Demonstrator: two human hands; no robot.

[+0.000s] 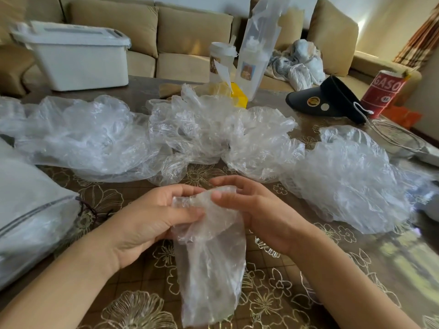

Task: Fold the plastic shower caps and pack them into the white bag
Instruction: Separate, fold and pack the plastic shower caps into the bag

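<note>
A clear plastic shower cap [209, 262], gathered into a long strip, hangs from both hands down toward the near table edge. My left hand [152, 219] grips its bunched upper end, thumb across the plastic. My right hand [251, 210] holds the same end from the right with curled fingers and thumb. Several loose crumpled shower caps [194, 129] lie in a row across the middle of the table, with one large heap [351, 181] to the right. The white bag [31, 210] with a grey zipper line lies at the left edge.
A white lidded plastic bin [78, 58] stands at the back left. Two bottles [249, 67] in plastic wrap and a yellow object [238, 96] stand behind the caps. A black visor [325, 98] and a red can [384, 91] sit at the back right. The flowered tablecloth [285, 293] shows near me.
</note>
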